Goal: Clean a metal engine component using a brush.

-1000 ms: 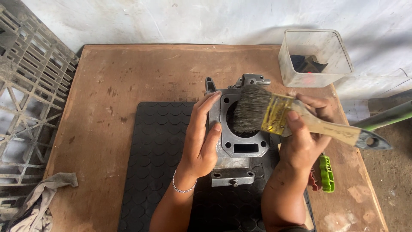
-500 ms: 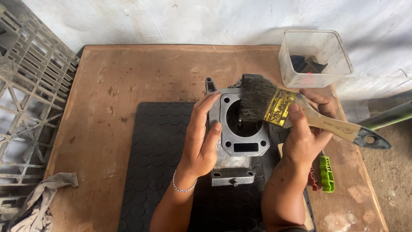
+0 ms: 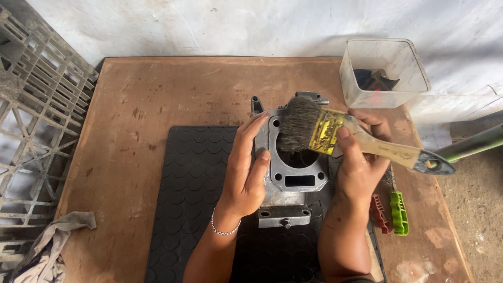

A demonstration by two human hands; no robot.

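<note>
brushing step: right hand [image 3: 361,167] grips the paintbrush [image 3: 335,131], bristles on the top face of the metal engine block [image 3: 296,175]. left hand [image 3: 246,167] lies flat against its left side, steadying it on the black mat [image 3: 194,194]. next probably needs strokes around the bore.

I get one view only, head-worn, looking steeply down from close above the desk [image 3: 157,105], facing the far white wall [image 3: 209,26]; the wearer's forearms enter from the bottom edge, mid-frame.
</note>
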